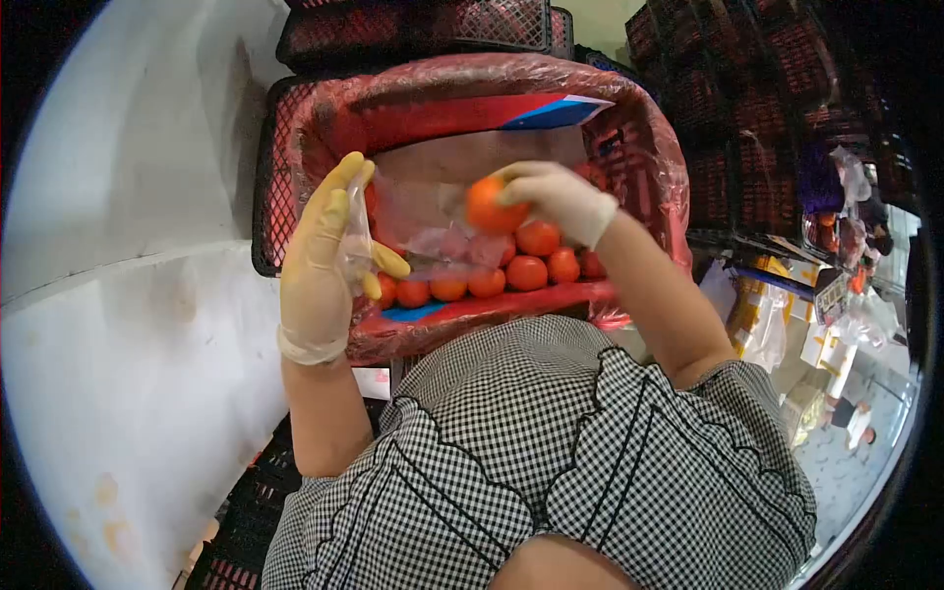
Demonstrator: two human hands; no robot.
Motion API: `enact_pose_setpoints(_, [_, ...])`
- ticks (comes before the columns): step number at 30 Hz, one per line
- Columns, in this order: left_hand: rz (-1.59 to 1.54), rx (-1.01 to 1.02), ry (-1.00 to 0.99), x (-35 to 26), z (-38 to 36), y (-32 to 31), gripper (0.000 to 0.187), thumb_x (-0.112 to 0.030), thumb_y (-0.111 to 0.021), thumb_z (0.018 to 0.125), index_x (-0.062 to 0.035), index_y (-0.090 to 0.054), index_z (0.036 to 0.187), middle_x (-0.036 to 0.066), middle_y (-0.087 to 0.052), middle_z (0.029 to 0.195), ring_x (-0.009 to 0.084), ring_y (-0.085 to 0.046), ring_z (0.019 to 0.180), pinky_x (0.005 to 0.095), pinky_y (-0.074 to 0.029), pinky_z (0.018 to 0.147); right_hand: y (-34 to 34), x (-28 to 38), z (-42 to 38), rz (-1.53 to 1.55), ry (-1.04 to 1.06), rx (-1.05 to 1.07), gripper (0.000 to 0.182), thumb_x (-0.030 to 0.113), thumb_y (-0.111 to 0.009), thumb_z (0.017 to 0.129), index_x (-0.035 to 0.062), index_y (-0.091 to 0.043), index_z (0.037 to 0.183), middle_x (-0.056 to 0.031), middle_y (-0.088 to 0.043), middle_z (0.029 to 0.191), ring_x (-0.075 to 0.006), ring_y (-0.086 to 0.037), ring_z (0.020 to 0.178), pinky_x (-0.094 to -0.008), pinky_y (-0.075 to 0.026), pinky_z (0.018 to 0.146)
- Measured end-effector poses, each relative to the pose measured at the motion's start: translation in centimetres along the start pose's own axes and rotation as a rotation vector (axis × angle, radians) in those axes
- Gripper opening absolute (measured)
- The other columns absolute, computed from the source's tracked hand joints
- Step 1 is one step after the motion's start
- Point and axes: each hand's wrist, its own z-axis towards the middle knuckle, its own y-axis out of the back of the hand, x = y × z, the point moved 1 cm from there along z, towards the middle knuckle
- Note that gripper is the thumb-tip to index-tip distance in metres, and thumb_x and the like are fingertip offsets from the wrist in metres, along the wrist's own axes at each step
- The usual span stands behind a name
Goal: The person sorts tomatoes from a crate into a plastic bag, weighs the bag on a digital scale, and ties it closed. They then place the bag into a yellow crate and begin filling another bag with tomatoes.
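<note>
My left hand (320, 261), in a pale yellow glove, is raised over the left side of a crate lined with red plastic film (472, 74). A clear plastic bag (357, 221) hangs from its fingers, with the fingers apart around the bag's mouth. The bag's lower part spreads to the right, blurred. My right hand (560, 202), in a whitish glove, grips an orange-red tomato (495, 205) above the crate's middle. Below, several tomatoes (527, 272) lie in a row along the crate's near side. A brown sheet (442, 157) covers part of the far side.
Black mesh crates (423, 29) stand behind the lined crate, and tall stacks of crates (747, 118) rise at the right. A pale wall (128, 275) runs close on the left. Boxes (777, 305), plastic bags and a distant person (854, 418) appear at far right.
</note>
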Motion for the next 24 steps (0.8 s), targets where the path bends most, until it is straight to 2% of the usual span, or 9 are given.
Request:
enact_pose_setpoints(5, [-0.067, 0.103, -0.014, 0.2, 0.6, -0.3, 0.054, -0.038, -0.042, 0.097, -0.0004, -0.043, 0.136, 0.015, -0.046, 0.139, 0.0149, -0.060, 0.059, 0.0197, -0.041, 0.043, -7.2, 0.4, 2.0, 0.302, 0.035, 0.030, 0.037, 0.022, -0.065, 0.084, -0.0012, -0.059, 0.112, -0.0103, -0.063, 0.108, -0.0219, -0.063, 0.091, -0.0327, -0.053, 0.077])
enact_pose_setpoints(8, [-0.049, 0.027, -0.032, 0.1, 0.2, -0.1, 0.059, -0.045, -0.033, 0.097, -0.0004, -0.046, 0.134, 0.023, -0.042, 0.140, 0.0109, -0.058, 0.056, 0.0155, -0.037, 0.039, -1.2, -2.0, 5.3, -0.711, 0.502, -0.423, 0.033, 0.026, -0.063, 0.079, 0.0029, -0.063, 0.103, -0.0206, -0.064, 0.104, -0.0360, -0.063, 0.095, -0.0402, -0.052, 0.082])
enact_pose_setpoints(10, [-0.067, 0.016, -0.047, -0.4, -0.1, 0.2, 0.060, -0.046, -0.034, 0.097, -0.0002, -0.046, 0.134, 0.022, -0.042, 0.139, 0.0110, -0.058, 0.056, 0.0157, -0.037, 0.039, 0.8, -3.7, 5.3, -1.233, 0.195, -0.230, 0.031, 0.024, -0.062, 0.077, 0.0095, -0.064, 0.104, -0.0226, -0.062, 0.107, -0.0404, -0.060, 0.097, -0.0440, -0.049, 0.086])
enact_pose_setpoints(12, [-0.087, 0.014, -0.055, -0.5, -0.2, 0.3, 0.061, -0.047, -0.035, 0.097, 0.0001, -0.046, 0.134, 0.022, -0.043, 0.139, 0.0112, -0.057, 0.056, 0.0160, -0.037, 0.039, 1.3, -5.1, 4.8, -1.321, 0.124, -0.125, 0.037, 0.022, -0.065, 0.074, 0.0135, -0.063, 0.109, -0.0217, -0.062, 0.108, -0.0385, -0.059, 0.102, -0.0450, -0.047, 0.090])
enact_pose_setpoints(16, [-0.082, 0.023, -0.059, -0.5, 0.0, 0.8, 0.064, -0.049, -0.037, 0.096, 0.0013, -0.044, 0.134, 0.021, -0.044, 0.137, 0.0121, -0.060, 0.057, 0.0162, -0.039, 0.038, 2.3, -4.7, 3.1, -1.184, 0.232, -0.063, 0.063, 0.018, -0.069, 0.070, 0.0096, -0.049, 0.129, -0.0205, -0.058, 0.118, -0.0368, -0.057, 0.107, -0.0423, -0.046, 0.093])
enact_pose_setpoints(19, [-0.101, 0.035, -0.057, -0.6, 0.0, 1.1, 0.065, -0.050, -0.038, 0.095, 0.0024, -0.044, 0.134, 0.021, -0.045, 0.137, 0.0125, -0.061, 0.058, 0.0162, -0.040, 0.038, 3.4, -4.2, 2.5, -0.267, 0.227, -0.151, 0.053, 0.021, -0.063, 0.080, 0.0048, -0.048, 0.128, -0.0178, -0.058, 0.120, -0.0296, -0.060, 0.103, -0.0377, -0.052, 0.083])
enact_pose_setpoints(20, [-0.109, 0.032, -0.047, -0.6, -0.2, 1.2, 0.066, -0.050, -0.038, 0.095, 0.0029, -0.044, 0.133, 0.020, -0.045, 0.136, 0.0127, -0.062, 0.059, 0.0161, -0.041, 0.038, 3.6, -3.9, 2.1, -0.272, 0.225, -0.145, 0.053, 0.021, -0.063, 0.080, 0.0048, -0.048, 0.128, -0.0178, -0.058, 0.120, -0.0296, -0.060, 0.103, -0.0377, -0.052, 0.083])
enact_pose_setpoints(22, [-0.118, 0.034, -0.052, -0.5, -0.2, 1.0, 0.066, -0.051, -0.038, 0.095, 0.0031, -0.044, 0.133, 0.020, -0.045, 0.136, 0.0128, -0.062, 0.058, 0.0163, -0.040, 0.038, 3.9, -3.1, 0.7, 0.689, -0.079, 0.345, 0.052, 0.033, -0.054, 0.086, 0.0028, -0.047, 0.128, -0.0198, -0.057, 0.121, -0.0319, -0.063, 0.095, -0.0416, -0.055, 0.075])
enact_pose_setpoints(24, [-0.117, 0.033, -0.057, -0.5, 0.0, 0.9, 0.067, -0.051, -0.038, 0.095, 0.0033, -0.043, 0.134, 0.020, -0.045, 0.136, 0.0129, -0.061, 0.058, 0.0165, -0.040, 0.039, 2.0, -2.5, -0.4, 0.731, -0.076, 0.171, 0.056, 0.042, -0.046, 0.088, 0.0022, -0.047, 0.128, -0.0201, -0.057, 0.121, -0.0326, -0.065, 0.087, -0.0427, -0.056, 0.068])
